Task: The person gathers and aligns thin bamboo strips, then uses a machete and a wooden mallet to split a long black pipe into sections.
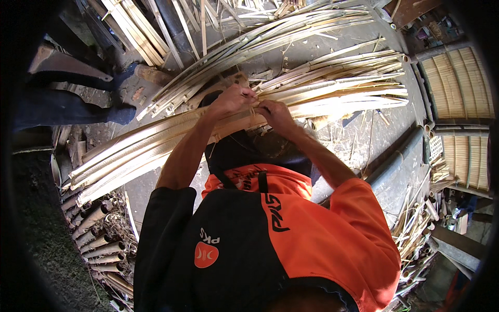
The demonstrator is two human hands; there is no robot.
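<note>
A long bundle of split bamboo strips [140, 145] lies across my lap, fanning out toward the left and running on to the upper right. Around its middle passes a thin tie strip [253, 110]. My left hand [232, 100] is closed at the top of the bundle, its fingertips pinching the tie strip. Close beside it, my right hand [277, 115] has its fingers bent over the near side of the bundle, closed at the same tie. The two hands nearly touch, and the fingertips partly hide the tie.
Another bundle of bamboo strips [270, 34] lies beyond on the grey floor [322, 44]. Cut bamboo tubes [104, 249] are stacked at the lower left. A person's dark blue trouser leg [62, 110] shows at the left. Woven bamboo panels [457, 86] stand at the right.
</note>
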